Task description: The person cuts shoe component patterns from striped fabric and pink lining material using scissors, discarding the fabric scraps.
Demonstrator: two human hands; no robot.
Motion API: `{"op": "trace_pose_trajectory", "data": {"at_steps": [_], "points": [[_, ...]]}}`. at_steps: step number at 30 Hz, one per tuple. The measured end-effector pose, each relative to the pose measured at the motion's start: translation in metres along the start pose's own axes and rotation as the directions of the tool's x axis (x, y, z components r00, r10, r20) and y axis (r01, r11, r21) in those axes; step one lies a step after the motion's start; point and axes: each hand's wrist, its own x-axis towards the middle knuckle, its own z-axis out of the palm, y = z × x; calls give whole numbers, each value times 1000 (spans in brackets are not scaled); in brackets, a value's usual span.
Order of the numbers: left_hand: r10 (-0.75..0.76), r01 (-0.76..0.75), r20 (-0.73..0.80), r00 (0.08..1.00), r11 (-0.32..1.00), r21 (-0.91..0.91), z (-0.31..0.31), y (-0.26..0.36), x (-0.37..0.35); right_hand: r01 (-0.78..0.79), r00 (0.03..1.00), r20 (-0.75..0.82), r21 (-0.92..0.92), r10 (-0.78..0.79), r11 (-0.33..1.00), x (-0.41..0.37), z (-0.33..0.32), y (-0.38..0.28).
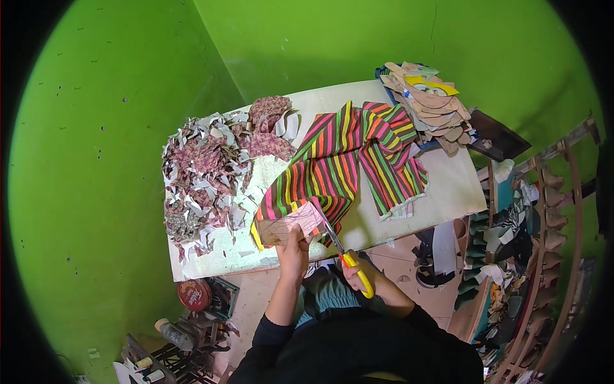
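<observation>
Striped fabric (326, 160) in pink, yellow, green and brown lies rumpled across the white table. Over its near left corner is a flat pinkish-brown piece (281, 229) with dark lines on it. My left hand (293, 253) pinches this piece at its near edge, thumb on top, the other fingers hidden beneath. In my right hand (355, 274) is a pair of scissors (333, 237) with yellow handles, fingers wrapped round them. The blades point up and left, right at the right edge of the piece and the striped fabric.
A heap of maroon patterned and white scraps (204, 160) covers the left of the table (448, 185). At the far right corner, brown card shapes (435, 105) are piled up. Wooden racks (540, 237) stand at the right. A round red tin (194, 294) sits below the left edge.
</observation>
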Motion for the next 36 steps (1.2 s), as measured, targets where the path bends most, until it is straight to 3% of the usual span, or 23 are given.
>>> {"op": "trace_pose_trajectory", "data": {"at_steps": [1, 2, 4, 7, 10, 14, 15, 16, 17, 18, 19, 22, 26, 29, 31, 33, 35, 36], "points": [[2, -2, -1, 1000, 1000, -1, -1, 0, 0, -198, 980, 19, 112, 197, 974, 2, -2, -3], [-14, 14, 20, 1000, 1000, -5, -3, 0, 0, -198, 980, 21, 110, 197, 974, 1, -4, -7], [-29, 29, 40, 999, 1000, -10, -2, 2, 0, -479, 877, 223, 475, 426, 738, -7, -2, -25], [0, 0, 19, 1000, 1000, -23, 2, 4, -2, -367, 929, 98, 368, 357, 854, -7, 5, -22], [-41, 41, -4, 999, 999, 8, -3, 5, 0, -443, 896, 223, 375, 385, 814, -6, -2, -23], [-103, 103, 8, 995, 993, 50, -15, 4, 2, -361, 932, 105, 330, 346, 872, -12, 6, -39], [-113, 111, 38, 993, 992, 54, -13, 6, 2, -106, 994, 17, 107, 105, 989, -11, 6, -30], [-113, 111, 37, 993, 992, 53, -10, 7, 1, 154, 988, -9, -137, -157, 979, -10, 5, -25], [-99, 98, 30, 995, 994, 54, -4, 9, -1, 154, 988, -9, -137, -157, 979, -7, -1, -23], [-85, 84, 22, 996, 995, 55, 0, 11, -2, -158, 986, 60, 77, 153, 984, -4, -9, -26], [-83, 82, 22, 996, 995, 54, 1, 12, -2, -462, 885, 189, 255, 425, 849, -3, -13, -28], [-82, 82, 14, 997, 995, 52, 3, 14, -1, -415, 910, 172, 333, 378, 846, -10, -12, -35], [-119, 118, 21, 993, 992, 51, 3, 18, 0, -380, 923, 184, 283, 338, 881, -11, -15, -38], [-140, 137, 85, 986, 990, 43, -9, 16, 4, -508, 861, 192, 351, 471, 786, -7, -19, -46], [-158, 154, 114, 981, 987, 36, -14, 16, 7, -464, 875, 300, 297, 379, 835, -5, -29, -46], [-172, 167, 162, 972, 985, 44, -14, 17, 9, -442, 879, 304, 231, 367, 867, -5, -39, -48], [-192, 185, 142, 971, 981, 60, -15, 16, 9, -464, 835, 422, 193, 353, 865, 0, -54, -45], [-213, 204, 120, 970, 976, 77, -14, 16, 10, -545, 804, 411, 224, 429, 808, 0, -56, -50]]}}
